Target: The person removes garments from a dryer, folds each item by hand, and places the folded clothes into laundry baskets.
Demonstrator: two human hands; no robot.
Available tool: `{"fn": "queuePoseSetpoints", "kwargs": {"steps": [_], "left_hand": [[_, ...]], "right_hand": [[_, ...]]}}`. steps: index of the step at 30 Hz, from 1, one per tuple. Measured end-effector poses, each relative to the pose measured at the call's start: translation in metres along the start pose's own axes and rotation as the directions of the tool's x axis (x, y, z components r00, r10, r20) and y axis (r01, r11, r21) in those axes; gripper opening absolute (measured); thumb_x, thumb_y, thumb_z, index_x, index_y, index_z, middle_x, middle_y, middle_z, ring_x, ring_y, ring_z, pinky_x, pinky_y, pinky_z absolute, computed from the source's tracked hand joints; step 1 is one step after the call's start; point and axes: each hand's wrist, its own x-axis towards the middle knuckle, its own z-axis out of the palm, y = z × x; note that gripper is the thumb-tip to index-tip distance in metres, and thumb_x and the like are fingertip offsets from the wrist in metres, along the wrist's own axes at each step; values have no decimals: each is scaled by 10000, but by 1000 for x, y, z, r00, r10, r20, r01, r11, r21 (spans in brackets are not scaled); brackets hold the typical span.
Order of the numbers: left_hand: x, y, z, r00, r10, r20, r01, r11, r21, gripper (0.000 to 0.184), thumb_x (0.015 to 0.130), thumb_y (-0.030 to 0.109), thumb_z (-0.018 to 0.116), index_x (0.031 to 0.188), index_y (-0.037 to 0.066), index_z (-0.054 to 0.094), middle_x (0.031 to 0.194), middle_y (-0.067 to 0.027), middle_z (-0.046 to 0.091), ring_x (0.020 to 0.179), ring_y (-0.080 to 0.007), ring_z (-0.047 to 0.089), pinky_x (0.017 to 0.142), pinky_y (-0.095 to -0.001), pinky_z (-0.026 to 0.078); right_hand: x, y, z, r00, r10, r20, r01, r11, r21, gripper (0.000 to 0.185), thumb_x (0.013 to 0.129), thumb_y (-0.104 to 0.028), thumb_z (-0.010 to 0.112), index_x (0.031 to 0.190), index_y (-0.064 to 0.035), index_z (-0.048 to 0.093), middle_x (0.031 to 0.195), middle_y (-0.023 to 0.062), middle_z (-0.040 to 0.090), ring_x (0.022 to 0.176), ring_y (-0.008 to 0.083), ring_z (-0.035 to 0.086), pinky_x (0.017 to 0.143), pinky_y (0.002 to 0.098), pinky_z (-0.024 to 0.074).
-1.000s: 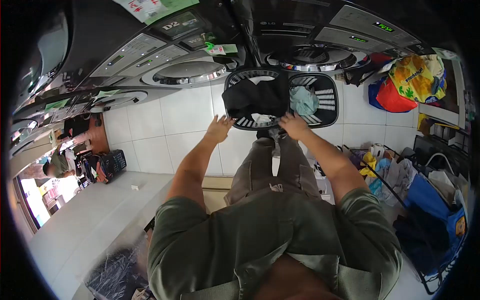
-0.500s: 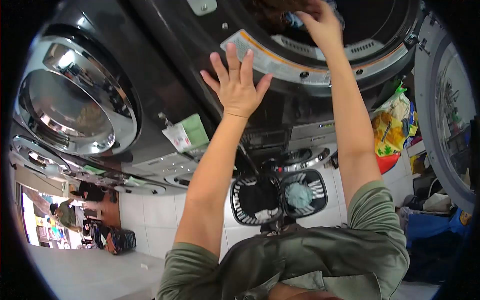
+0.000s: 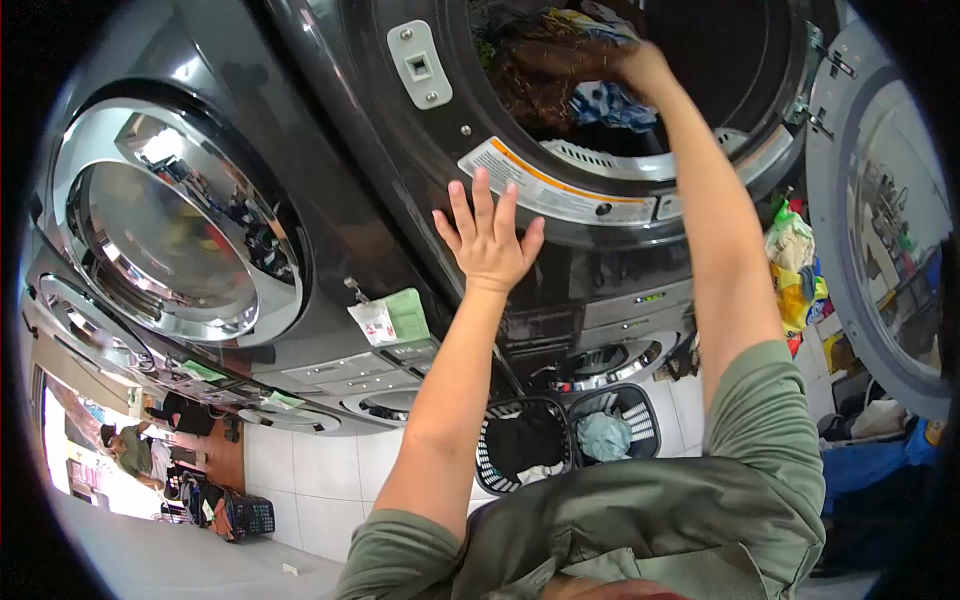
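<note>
My left hand [image 3: 490,245] lies with fingers spread against the dark front of the dryer [image 3: 590,280], just below the label strip [image 3: 555,190] on its opening. It holds nothing. My right hand [image 3: 643,72] reaches through the round opening into the drum and touches the clothes there. Its fingers are mostly hidden among the fabric, so their grip does not show. Brown patterned cloth [image 3: 540,75] lies to the left of this hand. Just below the hand is a blue-and-white piece of cloth [image 3: 612,106].
The dryer's round door [image 3: 840,250] hangs open at right. Two laundry baskets stand on the floor, one with dark clothes [image 3: 525,440], one with a light blue cloth [image 3: 604,436]. Another machine's shut door [image 3: 180,220] is at left. A person [image 3: 135,450] stands far left.
My right hand has gone deeper into the drum, among the clothes. My left hand stays spread on the dryer front, slightly lower. The view has shifted, showing more of the opening.
</note>
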Motion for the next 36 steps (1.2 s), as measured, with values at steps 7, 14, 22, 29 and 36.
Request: {"fn": "queuePoseSetpoints", "kwargs": {"steps": [7,14,22,29,36], "left_hand": [[-12,63,-31,968,-155,198,225,887,-404,803,649,270,721,1279,63,268,1403,-220,184,1304,-398,146,995,-589,94],[8,121,-33,882,-415,225,469,723,-508,1087,525,210,799,1349,70,104,1402,-281,19,1308,-409,91,988,-593,122],[65,11,-41,983,-166,-79,155,979,-130,610,701,206,596,1230,87,315,1415,-158,213,1321,-407,61,986,-603,-5],[18,-22,-15,995,-83,-51,83,997,-10,559,751,375,567,1204,114,371,1383,-171,298,1309,-384,163,1024,-527,-15],[19,-25,-15,994,-58,-88,59,998,-1,513,770,384,528,1182,107,396,1372,-152,324,1297,-376,202,1029,-511,69]], "right_hand": [[-230,-138,-213,946,-284,-159,310,934,178,185,727,63,505,898,32,570,806,48,595,733,92,560,664,228,439],[-434,-143,-314,964,-228,-138,194,956,-220,155,616,-92,614,720,5,551,721,104,601,644,214,576,595,306,437],[-351,-101,-271,891,141,-432,96,870,483,380,814,-129,514,1165,2,454,1200,169,463,1126,307,453,936,440,360],[-106,-168,-115,937,-243,-250,245,969,-23,461,742,-436,620,964,-33,588,752,151,609,690,255,596,637,342,452],[-1,-114,-24,936,287,-205,-118,803,584,534,744,-441,632,984,32,561,737,153,588,665,269,554,566,409,435]]}}
